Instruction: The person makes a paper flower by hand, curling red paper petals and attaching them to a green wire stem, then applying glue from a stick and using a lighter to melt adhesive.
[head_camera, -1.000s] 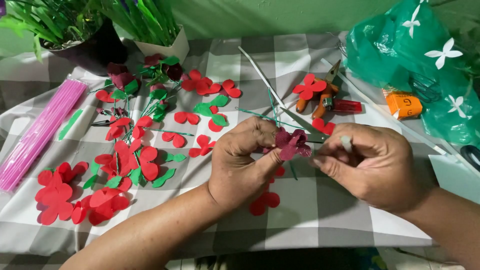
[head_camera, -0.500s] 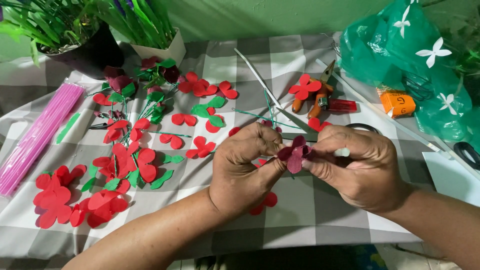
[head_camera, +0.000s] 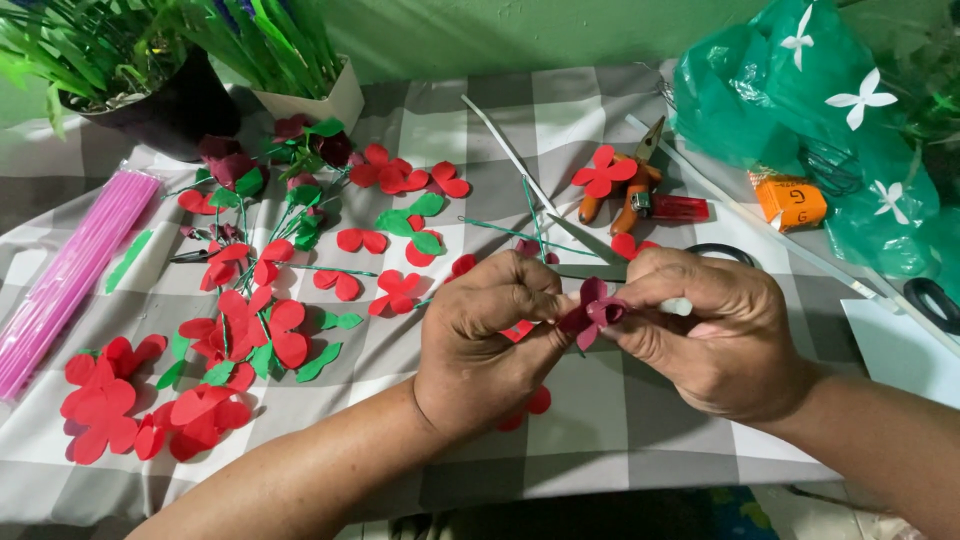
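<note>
Together, both hands pinching flower

A clear packet of pink sticks is laid at nine o'clock on the checked surface. A green plastic bag with white flower shapes is seen at two o'clock, and a small orange box is set just below it.
</note>
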